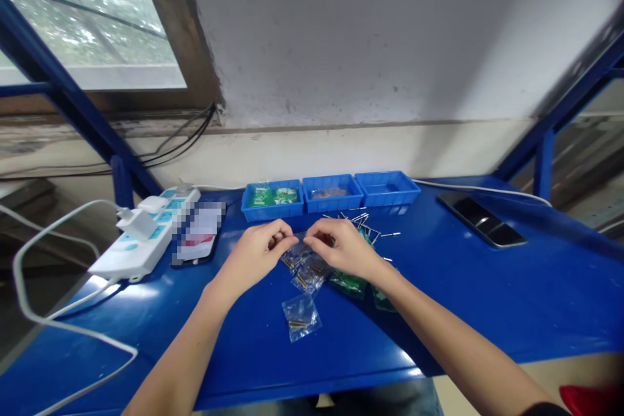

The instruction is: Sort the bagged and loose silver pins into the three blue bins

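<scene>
Over the middle of the blue table, my left hand (pixel 260 248) and my right hand (pixel 341 246) pinch a clear plastic bag (pixel 301 238) between them, fingertips close together. Small clear bags with brass-coloured pieces (pixel 312 273) lie just below the hands. Another such bag (pixel 301 317) lies apart, nearer the table's front edge. Green bags (pixel 348 283) sit under and beside my right wrist. Behind my right hand is a loose heap of thin silvery metal pins (pixel 373 233), partly hidden by it.
Three blue bins stand behind: one with green packets (pixel 273 207), one with small brownish pieces (pixel 332 198), and a third (pixel 387 195) at right. A power strip (pixel 141 244) and phone (pixel 199 231) lie left; a dark phone (pixel 481 220) lies right.
</scene>
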`<act>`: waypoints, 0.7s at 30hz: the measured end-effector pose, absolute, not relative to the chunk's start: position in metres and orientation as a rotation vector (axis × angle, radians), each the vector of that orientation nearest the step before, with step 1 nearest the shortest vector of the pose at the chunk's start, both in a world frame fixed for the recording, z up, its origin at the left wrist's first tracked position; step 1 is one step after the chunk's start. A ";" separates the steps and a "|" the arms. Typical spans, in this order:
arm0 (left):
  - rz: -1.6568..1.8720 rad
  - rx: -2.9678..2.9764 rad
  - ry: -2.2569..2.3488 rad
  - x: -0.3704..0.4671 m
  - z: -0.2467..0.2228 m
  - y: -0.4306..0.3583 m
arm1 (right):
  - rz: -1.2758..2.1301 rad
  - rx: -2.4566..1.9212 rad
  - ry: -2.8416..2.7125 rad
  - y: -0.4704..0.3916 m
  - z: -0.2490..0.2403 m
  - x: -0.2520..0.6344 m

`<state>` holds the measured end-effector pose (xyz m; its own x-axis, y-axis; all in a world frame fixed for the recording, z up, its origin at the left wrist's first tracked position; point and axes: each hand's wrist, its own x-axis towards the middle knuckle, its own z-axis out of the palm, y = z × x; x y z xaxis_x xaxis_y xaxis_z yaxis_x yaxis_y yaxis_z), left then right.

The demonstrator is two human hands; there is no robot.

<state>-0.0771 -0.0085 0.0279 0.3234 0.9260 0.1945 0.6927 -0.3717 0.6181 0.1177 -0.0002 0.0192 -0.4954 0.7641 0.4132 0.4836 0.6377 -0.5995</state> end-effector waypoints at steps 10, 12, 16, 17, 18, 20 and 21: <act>0.332 2.303 1.564 -0.086 0.002 -0.001 | -0.962 -0.974 -0.899 0.023 0.072 0.197; 0.321 2.264 1.595 -0.083 0.001 0.001 | -0.852 -1.152 -1.211 0.034 0.060 0.196; 0.550 2.159 1.537 -0.076 0.010 0.001 | -0.162 -1.393 -2.074 0.036 0.026 0.165; 0.622 2.133 1.497 -0.074 0.012 0.000 | -0.012 -1.353 -2.136 0.032 0.021 0.156; 0.686 2.114 1.454 -0.073 0.015 -0.001 | 0.114 -1.291 -2.170 0.026 0.019 0.148; 0.778 2.091 1.380 -0.071 0.017 -0.003 | 0.292 -1.117 -2.207 0.015 0.018 0.135; 0.807 2.084 1.360 -0.070 0.018 -0.004 | 0.352 -1.043 -2.227 0.011 0.020 0.131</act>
<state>-0.0696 -0.0038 0.0176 0.3189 0.9270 0.1975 0.6176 -0.3613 0.6986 0.1310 0.0108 0.0196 -0.4756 0.7609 0.4414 0.5875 0.6483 -0.4844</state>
